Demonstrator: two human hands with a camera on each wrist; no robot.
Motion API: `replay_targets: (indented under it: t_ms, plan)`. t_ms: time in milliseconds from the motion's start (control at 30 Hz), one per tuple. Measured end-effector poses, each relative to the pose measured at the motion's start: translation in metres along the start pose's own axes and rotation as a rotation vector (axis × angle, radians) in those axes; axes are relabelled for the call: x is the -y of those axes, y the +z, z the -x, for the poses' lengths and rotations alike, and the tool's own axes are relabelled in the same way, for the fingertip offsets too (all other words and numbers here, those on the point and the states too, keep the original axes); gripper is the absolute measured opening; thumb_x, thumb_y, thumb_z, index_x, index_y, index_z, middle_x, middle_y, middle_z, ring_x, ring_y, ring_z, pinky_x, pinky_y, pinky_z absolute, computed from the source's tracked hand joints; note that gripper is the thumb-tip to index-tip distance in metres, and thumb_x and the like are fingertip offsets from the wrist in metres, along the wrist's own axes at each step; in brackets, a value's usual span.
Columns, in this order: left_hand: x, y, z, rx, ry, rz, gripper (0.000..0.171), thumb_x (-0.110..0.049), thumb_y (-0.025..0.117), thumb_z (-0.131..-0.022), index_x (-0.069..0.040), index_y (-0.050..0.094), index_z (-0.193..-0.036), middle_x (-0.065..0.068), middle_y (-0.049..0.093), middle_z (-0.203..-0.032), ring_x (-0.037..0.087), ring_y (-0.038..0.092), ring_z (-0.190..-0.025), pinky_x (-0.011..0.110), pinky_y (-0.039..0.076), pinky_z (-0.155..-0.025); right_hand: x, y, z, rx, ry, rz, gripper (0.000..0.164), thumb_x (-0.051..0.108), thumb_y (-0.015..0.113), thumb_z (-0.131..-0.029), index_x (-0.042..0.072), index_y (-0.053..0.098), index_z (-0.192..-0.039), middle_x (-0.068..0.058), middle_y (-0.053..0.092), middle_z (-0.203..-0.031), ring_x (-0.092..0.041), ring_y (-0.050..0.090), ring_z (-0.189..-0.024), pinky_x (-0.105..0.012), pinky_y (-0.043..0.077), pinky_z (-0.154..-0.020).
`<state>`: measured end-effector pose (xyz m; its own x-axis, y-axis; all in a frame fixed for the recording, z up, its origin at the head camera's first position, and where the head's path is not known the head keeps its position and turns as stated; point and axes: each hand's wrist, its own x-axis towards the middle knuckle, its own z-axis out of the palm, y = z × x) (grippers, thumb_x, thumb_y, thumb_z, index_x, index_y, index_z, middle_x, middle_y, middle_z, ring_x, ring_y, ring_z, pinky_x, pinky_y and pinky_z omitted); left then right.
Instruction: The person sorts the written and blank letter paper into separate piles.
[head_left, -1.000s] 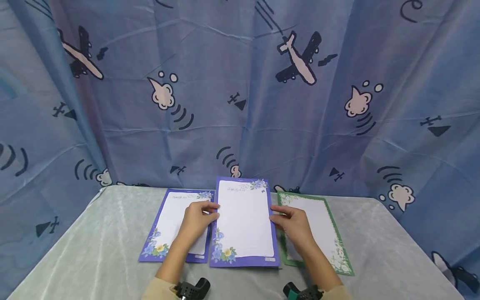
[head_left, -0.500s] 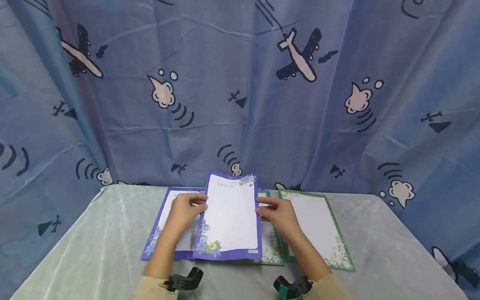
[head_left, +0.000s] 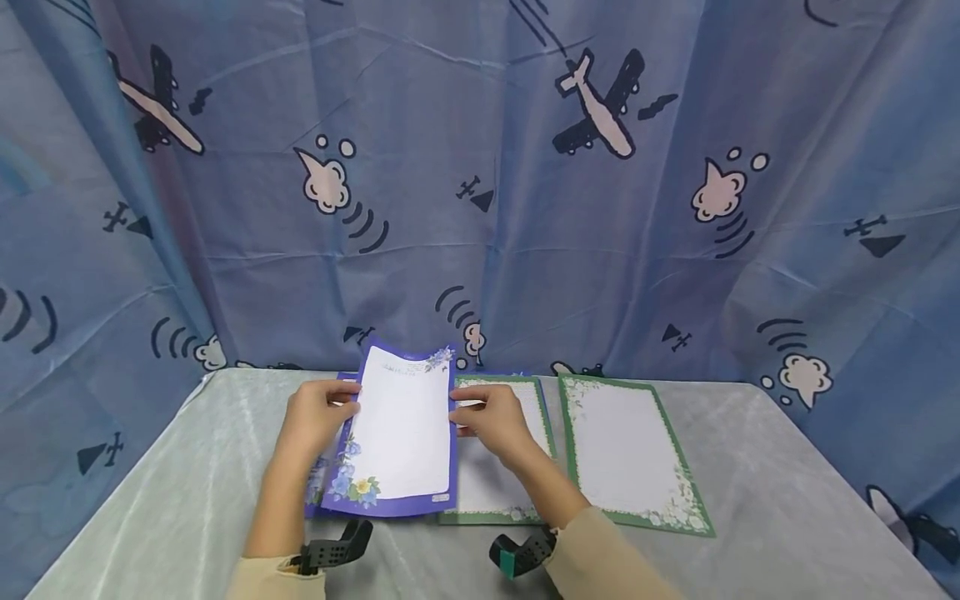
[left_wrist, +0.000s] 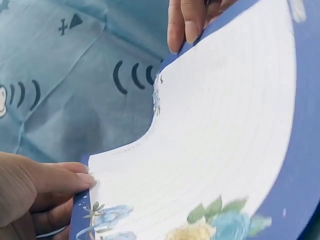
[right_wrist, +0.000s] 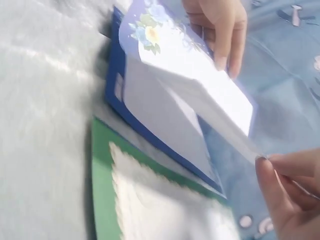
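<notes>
Both hands hold one sheet of stationery paper [head_left: 405, 425] with a purple border, blue and yellow flowers and faint writing near its top. My left hand [head_left: 309, 421] pinches its left edge; in the left wrist view the thumb [left_wrist: 65, 181] lies on the front. Fingers of my right hand [head_left: 493, 417] pinch the opposite edge. The sheet bows between them, raised over a second purple-bordered sheet [right_wrist: 165, 115] that it mostly hides in the head view. Below my right hand lies a green-bordered sheet [head_left: 487, 487], partly covered by the hand and forearm.
Another green-bordered sheet [head_left: 626, 450] with white flowers lies slightly turned on the right. A pale grey cloth covers the table [head_left: 772, 517]. Behind its back edge hangs a blue curtain [head_left: 525, 250] printed with planes. Black camera mounts [head_left: 333, 547] sit on both wrists.
Both hands have carried the purple-bordered sheet leftward from the middle, over the left purple sheet. The green-bordered sheet in the middle has come into view beneath where it was.
</notes>
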<state>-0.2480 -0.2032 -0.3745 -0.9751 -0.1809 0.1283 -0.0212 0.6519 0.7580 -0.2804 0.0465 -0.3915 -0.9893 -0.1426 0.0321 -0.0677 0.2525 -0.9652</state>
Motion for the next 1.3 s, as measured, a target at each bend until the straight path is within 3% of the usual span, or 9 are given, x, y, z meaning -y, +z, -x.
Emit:
replay_targets:
  t_ms: [233, 400, 833, 1000, 1100, 1233, 1300]
  plan:
    - [0.021, -0.006, -0.005, -0.039, -0.062, -0.014, 0.029, -0.004, 0.064, -0.096, 0.002, 0.070, -0.124, 0.024, 0.071, -0.113, 0.033, 0.065, -0.100, 0.045, 0.054, -0.086, 0.000, 0.028, -0.009, 0.021, 0.026, -0.004, 0.029, -0.004, 0.072, -0.085, -0.004, 0.074, -0.114, -0.024, 0.071, -0.114, -0.009, 0.068, -0.061, -0.027, 0.062, -0.065]
    - [0.033, -0.003, -0.007, -0.049, -0.114, -0.003, 0.031, -0.003, 0.063, -0.096, 0.003, 0.068, -0.127, 0.026, 0.069, -0.117, 0.036, 0.065, -0.103, 0.048, 0.054, -0.090, -0.006, 0.044, -0.011, -0.010, 0.050, 0.043, 0.026, -0.005, 0.073, -0.083, -0.004, 0.075, -0.109, -0.021, 0.074, -0.109, -0.010, 0.067, -0.058, -0.027, 0.061, -0.060]
    - [0.053, 0.008, -0.010, -0.035, -0.178, -0.022, 0.035, -0.003, 0.068, -0.092, 0.005, 0.067, -0.125, 0.029, 0.068, -0.119, 0.042, 0.063, -0.112, 0.055, 0.050, -0.099, -0.016, 0.054, -0.012, -0.052, 0.047, 0.180, 0.023, -0.008, 0.077, -0.078, -0.008, 0.075, -0.101, -0.018, 0.074, -0.093, -0.012, 0.066, -0.050, -0.024, 0.058, -0.051]
    - [0.057, 0.011, -0.009, -0.023, -0.186, -0.061, 0.034, -0.003, 0.070, -0.090, 0.006, 0.067, -0.124, 0.028, 0.068, -0.117, 0.041, 0.063, -0.110, 0.056, 0.049, -0.101, -0.013, 0.052, -0.011, -0.016, 0.050, 0.220, 0.016, 0.005, 0.076, -0.085, -0.006, 0.076, -0.097, -0.015, 0.074, -0.092, -0.013, 0.068, -0.055, -0.023, 0.058, -0.055]
    - [0.059, 0.010, -0.008, -0.033, -0.164, -0.096, 0.034, -0.003, 0.072, -0.089, 0.007, 0.068, -0.121, 0.028, 0.069, -0.115, 0.041, 0.063, -0.107, 0.057, 0.049, -0.100, -0.007, 0.046, -0.008, 0.016, 0.047, 0.255, 0.020, 0.015, 0.074, -0.090, -0.003, 0.077, -0.097, -0.014, 0.076, -0.096, -0.019, 0.074, -0.063, -0.027, 0.060, -0.062]
    - [0.056, 0.007, -0.007, -0.026, -0.179, -0.139, 0.038, -0.008, 0.070, -0.090, 0.008, 0.066, -0.124, 0.029, 0.068, -0.120, 0.043, 0.063, -0.112, 0.059, 0.047, -0.102, 0.002, 0.028, -0.002, 0.032, -0.055, 0.359, 0.031, 0.023, 0.072, -0.092, -0.001, 0.075, -0.111, -0.016, 0.076, -0.110, -0.026, 0.076, -0.090, -0.036, 0.061, -0.078]
    - [0.052, 0.005, -0.007, -0.016, -0.203, -0.155, 0.040, -0.012, 0.069, -0.091, 0.007, 0.064, -0.127, 0.029, 0.065, -0.127, 0.044, 0.061, -0.117, 0.060, 0.046, -0.104, 0.004, 0.015, 0.002, 0.030, -0.110, 0.381, 0.035, 0.025, 0.070, -0.094, -0.001, 0.073, -0.117, -0.016, 0.075, -0.114, -0.028, 0.074, -0.094, -0.038, 0.061, -0.080]
